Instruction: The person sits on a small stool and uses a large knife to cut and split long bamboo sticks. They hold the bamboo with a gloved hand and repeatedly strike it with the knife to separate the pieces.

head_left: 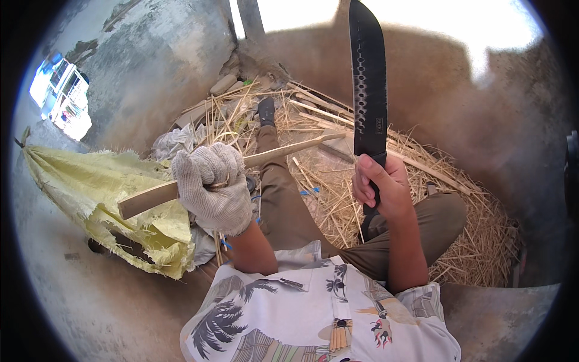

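My left hand, in a pale knitted work glove, is closed round a flat strip of split bamboo or wood. The strip runs from the lower left past the fist, narrowing toward the middle of the view. Bare, my right hand grips the black handle of a large knife. Its broad black blade, with a row of small holes or dimples, points straight up, apart from the strip. The strip's far tip ends a little left of the knife handle.
Straw-like shavings heap at the right, with long split strips behind. A torn yellow woven sack lies at the left. My legs stretch and fold across the floor between concrete walls.
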{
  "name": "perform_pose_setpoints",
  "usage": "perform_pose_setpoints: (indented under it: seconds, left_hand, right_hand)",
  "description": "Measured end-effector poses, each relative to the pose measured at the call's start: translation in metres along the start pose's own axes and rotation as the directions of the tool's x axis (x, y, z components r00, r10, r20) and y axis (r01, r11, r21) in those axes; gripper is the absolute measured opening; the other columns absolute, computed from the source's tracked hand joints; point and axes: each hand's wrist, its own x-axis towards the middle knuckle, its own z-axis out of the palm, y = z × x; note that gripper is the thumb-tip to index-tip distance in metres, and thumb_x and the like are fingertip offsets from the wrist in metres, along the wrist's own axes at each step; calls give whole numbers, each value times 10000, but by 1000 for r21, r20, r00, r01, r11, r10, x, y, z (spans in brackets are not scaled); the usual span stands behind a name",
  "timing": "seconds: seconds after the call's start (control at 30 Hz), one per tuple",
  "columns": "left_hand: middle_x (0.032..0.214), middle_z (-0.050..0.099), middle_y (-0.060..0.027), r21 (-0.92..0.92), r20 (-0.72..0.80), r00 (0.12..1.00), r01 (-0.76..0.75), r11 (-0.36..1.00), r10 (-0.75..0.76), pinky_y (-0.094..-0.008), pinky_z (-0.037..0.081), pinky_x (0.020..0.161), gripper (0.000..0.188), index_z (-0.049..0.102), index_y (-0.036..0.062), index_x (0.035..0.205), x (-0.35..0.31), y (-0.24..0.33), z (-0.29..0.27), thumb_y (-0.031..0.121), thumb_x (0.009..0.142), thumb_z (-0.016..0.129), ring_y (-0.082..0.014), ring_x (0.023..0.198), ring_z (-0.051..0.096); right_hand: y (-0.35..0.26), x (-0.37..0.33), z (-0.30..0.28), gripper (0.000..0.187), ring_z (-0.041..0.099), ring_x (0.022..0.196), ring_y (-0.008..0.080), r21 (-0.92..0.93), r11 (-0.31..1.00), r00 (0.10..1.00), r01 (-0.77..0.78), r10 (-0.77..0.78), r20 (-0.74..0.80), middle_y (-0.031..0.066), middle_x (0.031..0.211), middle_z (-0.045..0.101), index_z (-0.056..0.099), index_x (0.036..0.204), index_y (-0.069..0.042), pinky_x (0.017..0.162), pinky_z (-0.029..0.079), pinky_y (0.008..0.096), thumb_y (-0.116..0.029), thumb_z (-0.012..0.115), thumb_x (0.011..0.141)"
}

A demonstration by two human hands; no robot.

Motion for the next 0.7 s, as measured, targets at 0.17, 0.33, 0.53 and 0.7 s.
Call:
perform_pose_setpoints:
  seconds: [0.17,0.33,0.53,0.7]
  left_hand:
    - [524,291,-4,-7,-4,1000,8,1000,-8,-302,244,439,467,318,137,614,0,0,-1,278,1038,454,-143,473,259]
    - [529,304,-2,6,-58,998,-14,1000,14,-311,257,445,458,313,142,614,1,2,3,271,1029,458,-141,474,265]
    - [526,314,-1,55,-73,997,-30,998,34,-309,274,449,444,325,138,618,1,3,2,258,1022,463,-141,471,278]
    - [521,317,-6,17,-57,998,-13,1000,14,-308,273,446,449,326,135,619,2,3,-2,259,1030,459,-143,467,282]
  right_hand:
    - [0,0,2,377,405,401,78,7,1000,1000,3,-3,0,8,533,446,472,708,-60,405,338,241,-240,556,1028]
    - [0,1,1,368,430,415,79,94,995,1000,-17,17,-2,-1,543,467,490,713,-67,419,342,239,-241,574,1026]
    - [3,3,1,363,428,419,69,81,997,1000,-16,16,-4,-7,549,473,500,729,-67,419,339,232,-266,596,1016]
    - [9,9,7,363,419,417,45,-281,954,968,-101,30,-248,-29,544,474,512,743,-80,407,334,217,-311,638,991]
